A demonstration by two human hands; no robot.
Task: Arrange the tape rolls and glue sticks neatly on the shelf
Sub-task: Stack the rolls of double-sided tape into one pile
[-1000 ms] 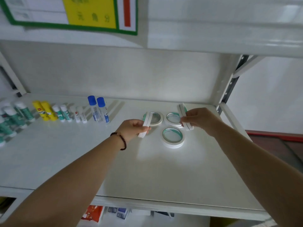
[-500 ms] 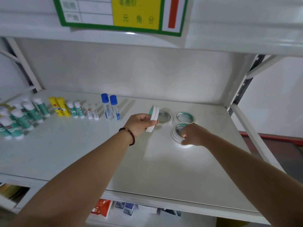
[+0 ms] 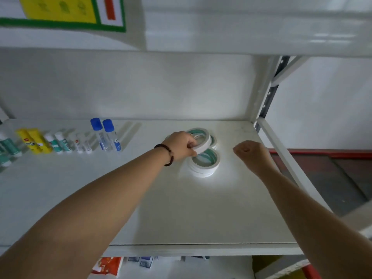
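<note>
The left hand (image 3: pixel 181 144) pinches a white tape roll (image 3: pixel 202 139) over another roll at the back of the white shelf (image 3: pixel 161 208), just behind a two-roll stack (image 3: pixel 204 163), while the right hand (image 3: pixel 250 154), loosely curled and empty, hovers beside it, glue sticks (image 3: pixel 60 141) lined up far left.

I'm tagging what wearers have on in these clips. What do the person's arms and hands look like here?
Both forearms are bare, with no sleeves or gloves in view. The left hand has a dark beaded bracelet around its wrist. The right hand and its wrist show no jewellery or watch.
</note>
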